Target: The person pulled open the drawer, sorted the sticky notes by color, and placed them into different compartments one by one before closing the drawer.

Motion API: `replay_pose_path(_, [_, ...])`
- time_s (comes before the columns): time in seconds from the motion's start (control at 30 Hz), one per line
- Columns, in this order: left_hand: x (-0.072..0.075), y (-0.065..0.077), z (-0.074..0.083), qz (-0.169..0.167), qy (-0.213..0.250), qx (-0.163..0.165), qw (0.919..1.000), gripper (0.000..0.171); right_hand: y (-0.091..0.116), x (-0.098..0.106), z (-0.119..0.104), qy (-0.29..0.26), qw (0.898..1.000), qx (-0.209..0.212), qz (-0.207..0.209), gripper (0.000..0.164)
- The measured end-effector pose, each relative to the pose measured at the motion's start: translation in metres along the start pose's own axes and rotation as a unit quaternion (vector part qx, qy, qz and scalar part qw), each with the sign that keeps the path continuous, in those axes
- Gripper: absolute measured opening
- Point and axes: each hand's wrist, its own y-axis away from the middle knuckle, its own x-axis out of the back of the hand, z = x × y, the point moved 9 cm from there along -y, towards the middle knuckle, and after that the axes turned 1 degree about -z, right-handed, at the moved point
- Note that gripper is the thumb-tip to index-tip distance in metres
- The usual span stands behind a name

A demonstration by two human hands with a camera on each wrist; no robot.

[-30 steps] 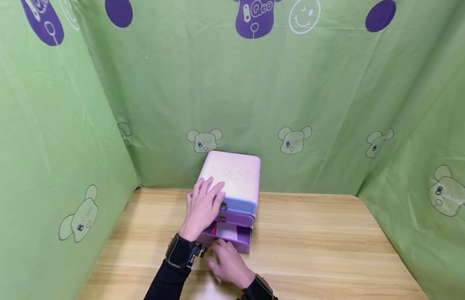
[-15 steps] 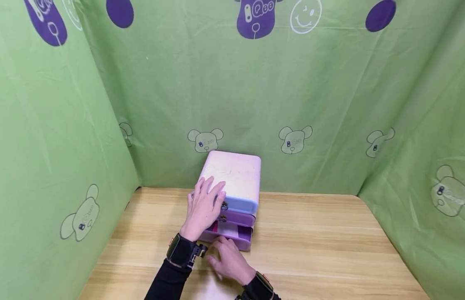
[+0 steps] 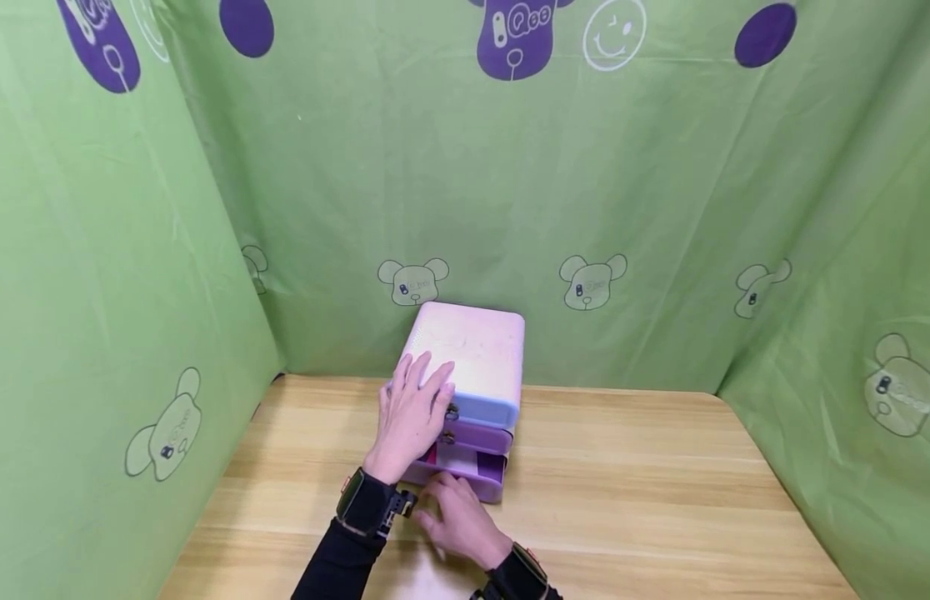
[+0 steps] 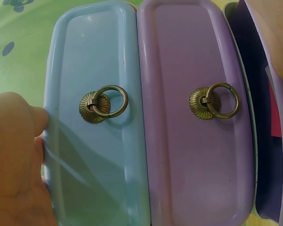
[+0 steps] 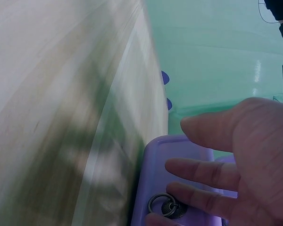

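Observation:
A small cabinet with a pale top and three stacked drawers stands against the back curtain. My left hand rests on its top front left edge, fingers spread. The blue top drawer and purple middle drawer are closed, each with a brass ring pull. The purple bottom drawer juts out, showing something white and something red inside. At its front is my right hand, fingers extended against the face beside the ring pull, thumb apart.
The cabinet stands on a wood-grain table. Green curtains with bear prints enclose the back and both sides. A dark watch-like band sits on each wrist, over black sleeves.
The bottom drawer has slid slightly inward, with my right hand at its front. My left hand keeps its place on the cabinet. The head view has shifted a little.

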Motion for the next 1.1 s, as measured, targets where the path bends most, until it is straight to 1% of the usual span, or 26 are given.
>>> replay_pose_path(0.2, [0.000,-0.001,0.000,0.002,0.001,-0.002,1.0000,0.047,-0.001,0.000,0.001,0.000,1.000,0.000,0.001,0.029])
replay_pose_path(0.37, [-0.001,-0.002,-0.002,0.000,0.003,0.003,1.0000,0.048,-0.002,0.000,0.001,-0.003,1.000,-0.001,-0.003,0.029])
replay_pose_path(0.63, [-0.001,-0.002,-0.003,-0.001,0.001,0.002,1.0000,0.048,-0.003,0.000,0.002,-0.004,1.000,-0.001,-0.003,0.028])
replay_pose_path(1.1, [0.000,0.000,-0.002,0.012,0.001,-0.002,0.9999,0.047,-0.008,-0.002,0.011,-0.007,1.000,-0.024,-0.011,0.029])
